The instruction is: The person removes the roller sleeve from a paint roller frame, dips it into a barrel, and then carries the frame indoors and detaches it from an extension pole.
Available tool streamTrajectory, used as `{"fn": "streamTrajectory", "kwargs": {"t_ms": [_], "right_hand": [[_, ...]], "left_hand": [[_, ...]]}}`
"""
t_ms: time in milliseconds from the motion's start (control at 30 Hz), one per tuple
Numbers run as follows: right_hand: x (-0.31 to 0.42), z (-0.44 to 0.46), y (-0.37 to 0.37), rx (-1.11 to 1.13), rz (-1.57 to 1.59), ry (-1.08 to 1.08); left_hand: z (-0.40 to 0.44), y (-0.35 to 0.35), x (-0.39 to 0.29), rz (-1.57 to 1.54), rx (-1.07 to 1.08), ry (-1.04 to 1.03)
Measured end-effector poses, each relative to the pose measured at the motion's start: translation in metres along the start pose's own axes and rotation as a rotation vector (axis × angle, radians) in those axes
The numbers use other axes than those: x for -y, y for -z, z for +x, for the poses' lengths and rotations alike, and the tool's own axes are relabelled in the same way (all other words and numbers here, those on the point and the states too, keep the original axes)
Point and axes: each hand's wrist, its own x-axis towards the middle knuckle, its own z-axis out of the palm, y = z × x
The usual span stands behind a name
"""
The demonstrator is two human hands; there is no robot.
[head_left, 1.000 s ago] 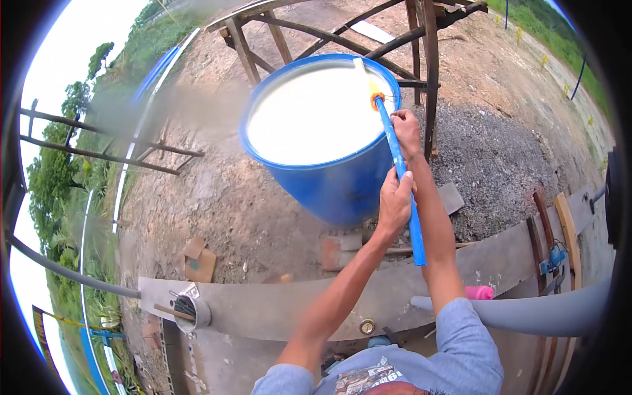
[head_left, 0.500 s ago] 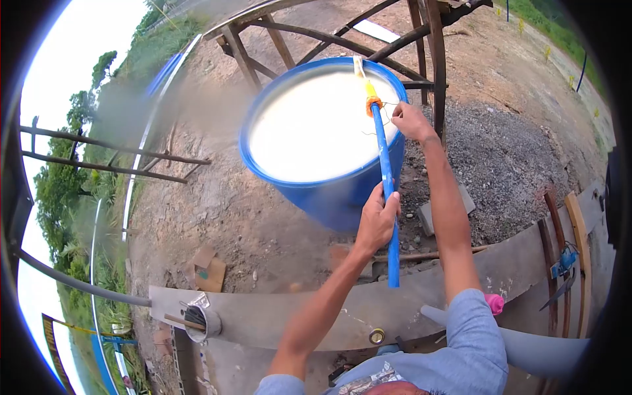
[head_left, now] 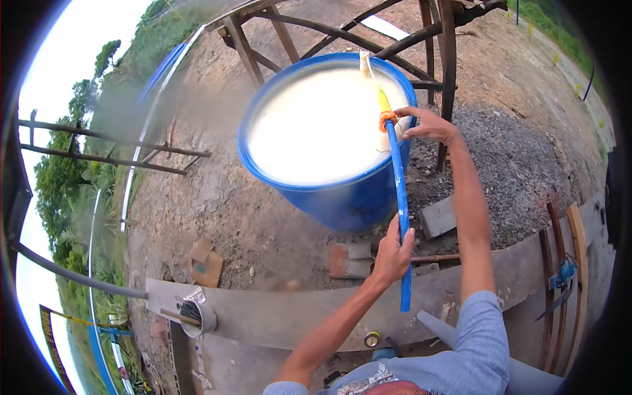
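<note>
My left hand (head_left: 394, 255) is closed around the lower part of a blue pole (head_left: 401, 174). At the pole's upper end, an orange binding (head_left: 387, 120) with thin loose wire joins it to a paintbrush with a yellow handle (head_left: 384, 100). The brush's pale, coated head (head_left: 365, 64) is by the far rim of a blue drum (head_left: 322, 205) that looks full of white material. My right hand (head_left: 426, 125) is at the binding, its thumb and forefinger apart in a C shape. The forefinger tip seems to touch the orange wrap.
Close to me runs a grey ledge (head_left: 263, 316) with a white bucket of rods (head_left: 203, 316) and a tape roll (head_left: 372, 339). A wooden frame (head_left: 447, 79) stands behind the drum. A concrete block (head_left: 438, 217) and gravel (head_left: 507, 171) are at right.
The pole and brush have shifted right and slightly towards me, with both hands. My right hand's fingers have gone from a pinch beside the binding to spread at it.
</note>
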Motion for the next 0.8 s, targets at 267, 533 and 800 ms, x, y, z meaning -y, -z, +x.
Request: {"fn": "streamTrajectory", "kwargs": {"t_ms": [267, 533, 800], "right_hand": [[-0.002, 0.004, -0.01, -0.1, -0.317, -0.002], [0.013, 0.007, -0.015, -0.188, -0.393, -0.089], [-0.009, 0.045, -0.046, -0.801, -0.514, -0.048]], "left_hand": [[-0.005, -0.011, -0.001, 0.119, -0.005, 0.043], [-0.005, -0.019, -0.009, 0.146, -0.011, 0.049], [0.008, -0.02, -0.01, 0.276, -0.051, -0.033]]}}
